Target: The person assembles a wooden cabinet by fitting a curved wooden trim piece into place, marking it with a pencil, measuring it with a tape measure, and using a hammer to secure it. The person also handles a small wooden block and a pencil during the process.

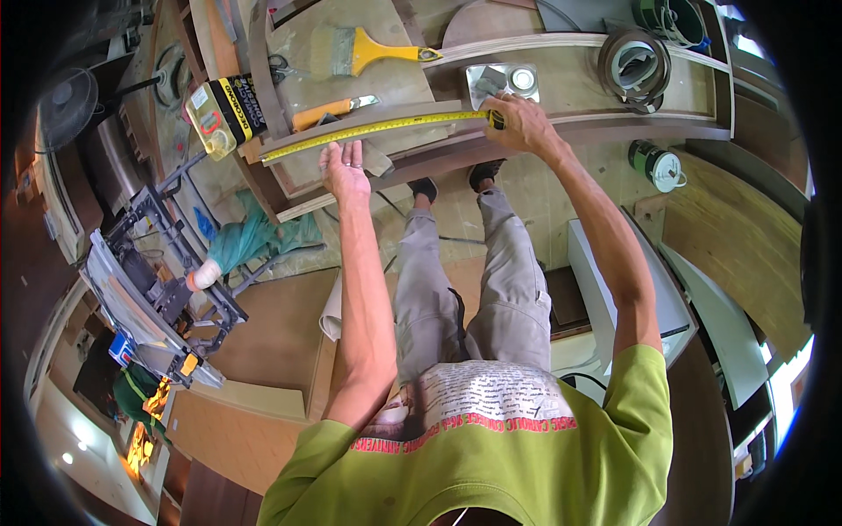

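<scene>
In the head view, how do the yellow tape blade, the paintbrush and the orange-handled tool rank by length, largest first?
1. Yellow tape blade, clearly longest
2. Paintbrush
3. Orange-handled tool

This ranks only how long they look.

- Right hand (524,124) wrapped over the tape measure (496,120), and there goes most of its case, out of sight!
- Along the yellow blade (377,131), the marks are too fine to read; whether its far end hooks the brown strip (395,114), no telling from here.
- Up top, the green bucket (671,21) is clipped by the edge.
- Far left, the fan (68,107) is a dim blur.
- And the green shirt (474,473) runs off below!
</scene>
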A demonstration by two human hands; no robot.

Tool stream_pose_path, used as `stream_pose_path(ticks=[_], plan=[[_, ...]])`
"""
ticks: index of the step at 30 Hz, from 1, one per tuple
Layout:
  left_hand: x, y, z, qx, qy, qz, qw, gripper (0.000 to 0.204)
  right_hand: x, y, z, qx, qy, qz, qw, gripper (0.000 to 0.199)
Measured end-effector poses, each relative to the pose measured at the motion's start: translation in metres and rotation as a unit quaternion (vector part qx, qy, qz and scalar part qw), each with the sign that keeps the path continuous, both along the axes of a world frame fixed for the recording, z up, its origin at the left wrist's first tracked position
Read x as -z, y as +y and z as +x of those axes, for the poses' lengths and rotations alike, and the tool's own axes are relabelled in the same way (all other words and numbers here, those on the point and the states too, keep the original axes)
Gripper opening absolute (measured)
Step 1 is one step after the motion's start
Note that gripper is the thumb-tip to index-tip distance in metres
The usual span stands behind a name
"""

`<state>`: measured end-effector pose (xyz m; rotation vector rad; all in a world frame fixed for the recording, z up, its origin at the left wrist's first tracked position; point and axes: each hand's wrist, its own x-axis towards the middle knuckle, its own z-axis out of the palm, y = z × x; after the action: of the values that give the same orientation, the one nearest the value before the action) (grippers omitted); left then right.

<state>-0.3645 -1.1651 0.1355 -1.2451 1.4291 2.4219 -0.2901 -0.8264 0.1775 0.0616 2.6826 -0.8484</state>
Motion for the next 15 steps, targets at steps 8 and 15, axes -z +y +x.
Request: stream_pose_path(ticks=[8, 15], plan=[[0.011, -0.007, 0.004, -0.011, -0.007, 0.015, 1.0, 0.014, 0.003, -0.004, -0.004, -0.017, -0.032, 0.017, 0.999, 0.034], [0.015, -0.005, 0.005, -0.029, -0.025, 0.015, 0.999, 0.02, 0.011, -0.004, -0.003, -0.01, -0.03, 0.009, 0.999, 0.042]])
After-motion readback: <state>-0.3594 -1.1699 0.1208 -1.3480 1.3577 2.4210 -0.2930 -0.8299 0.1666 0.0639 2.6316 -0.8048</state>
